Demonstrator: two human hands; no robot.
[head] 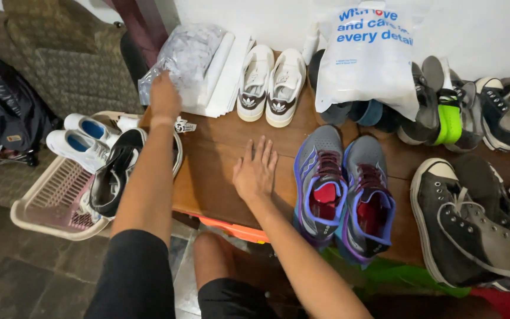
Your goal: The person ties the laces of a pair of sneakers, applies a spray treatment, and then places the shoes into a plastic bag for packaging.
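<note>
The left hand (165,97) is reaching out to the clear plastic bag (183,56) lying at the far left end of the wooden bench (213,171). The fingers are closing on the bag's near edge, and the bag is still lying flat on a pile of white paper bags (226,77). Nothing is lifted yet, so this looks like an early step.

The right hand (255,171) is lying flat and open on the bench, holding nothing. It is resting nearer the person than the plastic bag.

Just right of the plastic bag, a pair of white sneakers (270,85) is standing untouched. Just right of the flat hand, a pair of blue and purple running shoes (343,195) is waiting too. None of the shoes look packed so far. To the left of the bench, a pink laundry basket (48,204) is already holding some shoes.
</note>
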